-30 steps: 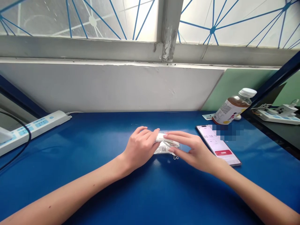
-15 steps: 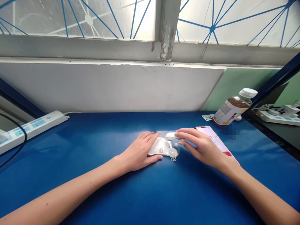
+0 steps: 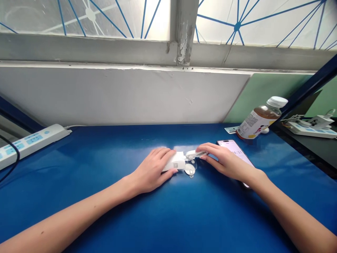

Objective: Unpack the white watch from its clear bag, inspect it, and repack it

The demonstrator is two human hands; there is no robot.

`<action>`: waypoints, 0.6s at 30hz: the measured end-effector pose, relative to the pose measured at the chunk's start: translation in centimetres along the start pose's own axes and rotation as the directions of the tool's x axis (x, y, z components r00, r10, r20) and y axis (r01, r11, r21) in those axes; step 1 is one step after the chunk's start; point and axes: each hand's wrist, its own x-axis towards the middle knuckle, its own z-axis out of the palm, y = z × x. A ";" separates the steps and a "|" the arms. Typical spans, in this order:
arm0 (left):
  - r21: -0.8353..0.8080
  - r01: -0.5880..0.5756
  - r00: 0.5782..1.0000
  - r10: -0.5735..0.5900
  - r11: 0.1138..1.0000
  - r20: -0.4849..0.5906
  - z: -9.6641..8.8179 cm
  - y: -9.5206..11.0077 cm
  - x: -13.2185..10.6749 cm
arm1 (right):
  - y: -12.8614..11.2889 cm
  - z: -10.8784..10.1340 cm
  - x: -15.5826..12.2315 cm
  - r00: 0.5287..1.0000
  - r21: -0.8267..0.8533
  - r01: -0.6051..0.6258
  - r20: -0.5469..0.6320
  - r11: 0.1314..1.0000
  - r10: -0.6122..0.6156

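While steadying a white packet (image 3: 177,161) on the worktop (image 3: 168,221) between thumb and fingers of the left hand (image 3: 154,168), pinching a small white item (image 3: 192,154), perhaps a coiled lead, in the right hand (image 3: 226,160). Probably partway through: holding both pieces, with neither released yet; impossible to judge anything further. Having the packet under the left and the item just right of it, between both hands, over or against clear plastic with a round white piece (image 3: 190,169).

Left hand (image 3: 154,170) holds white packet (image 3: 177,161), right hand (image 3: 226,162) white item (image 3: 192,154).
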 end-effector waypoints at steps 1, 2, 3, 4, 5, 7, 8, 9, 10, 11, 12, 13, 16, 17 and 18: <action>-0.003 -0.002 1.000 0.002 1.000 -0.003 0.0 0.0 0.0 | -0.1 0.1 0.0 1.000 0.016 -0.005 0.015 1.000 0.005; -0.009 -0.004 1.000 0.003 1.000 -0.003 0.0 0.0 0.0 | -0.2 0.3 -0.1 1.000 0.029 -0.006 0.027 1.000 0.005; -0.015 -0.007 1.000 0.007 1.000 -0.003 0.0 0.0 0.1 | -0.3 0.5 -0.1 0.999 0.040 -0.004 0.038 0.999 0.002; -0.021 -0.010 1.000 0.010 1.000 -0.002 0.0 0.1 0.1 | -0.5 0.8 -0.2 0.999 0.049 0.001 0.048 0.999 -0.003; -0.025 -0.012 1.000 0.012 1.000 0.000 0.0 0.1 0.1 | -0.6 1.0 -0.2 0.998 0.055 0.009 0.054 0.998 -0.012; -0.026 -0.014 1.000 0.014 1.000 0.004 0.0 0.1 0.1 | -0.9 1.7 -0.2 0.998 0.054 0.032 0.053 0.998 -0.035; -0.025 -0.016 1.000 0.016 1.000 0.005 0.0 0.1 0.1 | -1.0 2.1 -0.2 0.998 0.046 0.047 0.045 0.998 -0.049; -0.023 -0.018 1.000 0.018 1.000 0.006 0.0 0.2 0.1 | -1.1 2.5 -0.1 0.997 0.035 0.062 0.034 0.997 -0.063; -0.023 -0.020 1.000 0.020 1.000 0.008 0.0 0.2 0.1 | -1.2 2.8 -0.1 0.997 0.025 0.078 0.022 0.997 -0.079; -0.022 -0.023 1.000 0.023 0.999 0.010 0.0 0.2 0.1 | -1.2 3.0 0.0 0.996 0.016 0.094 0.009 0.995 -0.094; -0.022 -0.026 1.000 0.026 0.999 0.011 0.0 0.1 0.1 | -1.3 3.1 0.1 0.994 0.006 0.109 0.002 0.994 -0.109; -0.021 -0.028 1.000 0.028 0.999 0.011 0.0 0.1 0.1 | -1.3 3.2 0.2 0.992 -0.007 0.125 -0.002 0.992 -0.125; -0.010 -0.031 0.999 0.031 0.999 0.008 0.1 0.0 0.1 | -1.1 2.7 0.3 0.988 -0.084 0.152 -0.012 0.985 -0.153; -0.005 -0.033 0.999 0.033 0.999 0.006 0.2 0.0 0.1 | -1.0 2.5 0.3 0.987 -0.114 0.153 -0.020 0.982 -0.156; -0.001 -0.035 0.999 0.035 0.999 0.005 0.2 0.0 0.1 | -0.9 2.2 0.2 0.987 -0.138 0.152 -0.026 0.979 -0.157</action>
